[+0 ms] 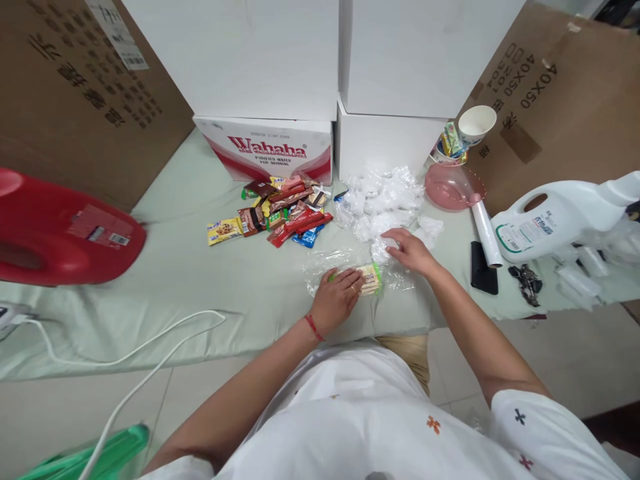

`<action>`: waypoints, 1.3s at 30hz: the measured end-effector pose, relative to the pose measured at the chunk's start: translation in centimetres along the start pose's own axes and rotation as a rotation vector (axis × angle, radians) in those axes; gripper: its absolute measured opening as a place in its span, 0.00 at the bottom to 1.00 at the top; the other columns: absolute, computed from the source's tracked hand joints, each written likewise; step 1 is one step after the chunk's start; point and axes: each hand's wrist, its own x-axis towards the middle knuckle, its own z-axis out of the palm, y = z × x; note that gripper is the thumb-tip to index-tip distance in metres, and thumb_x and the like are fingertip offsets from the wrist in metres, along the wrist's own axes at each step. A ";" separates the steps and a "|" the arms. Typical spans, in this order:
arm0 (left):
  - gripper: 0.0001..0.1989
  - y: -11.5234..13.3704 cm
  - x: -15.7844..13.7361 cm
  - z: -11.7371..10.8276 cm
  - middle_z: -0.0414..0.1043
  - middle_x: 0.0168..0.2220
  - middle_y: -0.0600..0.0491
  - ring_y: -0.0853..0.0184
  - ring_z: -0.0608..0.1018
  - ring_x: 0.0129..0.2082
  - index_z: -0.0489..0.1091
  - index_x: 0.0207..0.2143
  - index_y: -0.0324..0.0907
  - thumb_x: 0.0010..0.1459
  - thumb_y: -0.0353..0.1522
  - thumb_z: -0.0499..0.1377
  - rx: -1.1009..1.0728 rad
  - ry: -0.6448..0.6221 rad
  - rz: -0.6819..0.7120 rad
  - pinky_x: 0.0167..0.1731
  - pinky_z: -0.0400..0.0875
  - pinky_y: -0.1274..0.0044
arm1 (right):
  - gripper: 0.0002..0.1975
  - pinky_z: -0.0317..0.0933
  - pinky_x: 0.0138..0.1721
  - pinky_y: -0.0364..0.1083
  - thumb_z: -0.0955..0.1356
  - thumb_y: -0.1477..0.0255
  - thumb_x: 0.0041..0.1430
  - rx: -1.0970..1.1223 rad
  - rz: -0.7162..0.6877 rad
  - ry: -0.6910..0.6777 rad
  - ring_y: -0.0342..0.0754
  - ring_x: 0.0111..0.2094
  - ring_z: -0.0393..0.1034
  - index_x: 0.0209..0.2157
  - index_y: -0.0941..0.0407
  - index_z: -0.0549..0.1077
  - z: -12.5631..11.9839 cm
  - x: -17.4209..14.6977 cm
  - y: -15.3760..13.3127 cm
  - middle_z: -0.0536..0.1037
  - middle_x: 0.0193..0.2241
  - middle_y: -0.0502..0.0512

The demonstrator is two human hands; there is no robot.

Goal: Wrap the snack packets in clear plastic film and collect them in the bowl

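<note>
My left hand (340, 300), with a red string bracelet at its wrist, lies flat on a pale yellow and green snack packet (371, 279). The packet rests on a spread sheet of clear plastic (313, 270), and its left part is hidden under the fingers. To the right, my right hand (407, 252) is at the near edge of a heap of crumpled white, see-through plastic bundles (383, 197). Its thumb and fingers are apart, the fingertips touching or just over the nearest bundle.
Mixed snack packets (287, 207) lie in a pile before a Wahaha carton (270, 150). At the right are a pink bowl (453, 188), a white roll (486, 233), a black phone-like object (483, 268), keys (527, 283) and a detergent bottle (545, 220). A red jug (65, 227) and white cable (165, 333) are left.
</note>
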 end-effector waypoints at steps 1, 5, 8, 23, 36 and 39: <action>0.18 -0.1 -0.1 0.0 0.74 0.62 0.51 0.63 0.73 0.63 0.71 0.60 0.50 0.72 0.33 0.50 -0.005 0.002 0.005 0.65 0.56 0.60 | 0.22 0.67 0.48 0.49 0.68 0.70 0.62 -0.052 -0.058 -0.115 0.50 0.43 0.74 0.58 0.49 0.76 0.1 0.6 0.0 0.71 0.62 0.56; 0.18 -0.2 -0.3 0.2 0.74 0.62 0.51 0.63 0.72 0.63 0.71 0.60 0.50 0.72 0.34 0.51 -0.036 0.017 0.000 0.66 0.54 0.59 | 0.20 0.67 0.46 0.48 0.69 0.72 0.62 -0.333 -0.030 -0.278 0.55 0.52 0.74 0.55 0.47 0.78 -0.6 1.6 1.8 0.71 0.63 0.54; 0.18 -0.2 -0.4 0.6 0.74 0.62 0.51 0.63 0.72 0.64 0.71 0.60 0.50 0.72 0.34 0.51 -0.063 0.036 -0.016 0.67 0.52 0.58 | 0.16 0.66 0.45 0.49 0.68 0.67 0.65 -0.416 0.131 -0.201 0.56 0.51 0.74 0.53 0.50 0.80 -2.9 1.8 4.1 0.74 0.59 0.59; 0.18 0.1 -0.3 0.3 0.75 0.61 0.52 0.62 0.72 0.63 0.72 0.59 0.52 0.72 0.33 0.51 -0.062 0.019 -0.015 0.67 0.52 0.56 | 0.09 0.59 0.40 0.44 0.71 0.74 0.56 -0.186 -0.004 -0.382 0.52 0.38 0.71 0.41 0.58 0.79 3.0 7.4 -3.5 0.80 0.31 0.56; 0.17 0.1 -0.2 0.3 0.75 0.61 0.51 0.62 0.73 0.63 0.72 0.58 0.51 0.72 0.33 0.51 -0.072 0.025 -0.011 0.67 0.53 0.56 | 0.16 0.54 0.53 0.55 0.75 0.66 0.57 -0.272 -0.361 -0.328 0.62 0.55 0.59 0.46 0.56 0.80 4.9 8.4 -4.1 0.74 0.53 0.65; 0.18 0.1 -0.2 0.4 0.75 0.61 0.51 0.61 0.73 0.63 0.72 0.59 0.51 0.72 0.33 0.51 -0.063 0.015 -0.012 0.66 0.53 0.56 | 0.07 0.52 0.54 0.54 0.74 0.68 0.59 -0.227 -0.398 -0.350 0.62 0.57 0.58 0.38 0.57 0.80 5.0 9.1 -4.9 0.75 0.51 0.62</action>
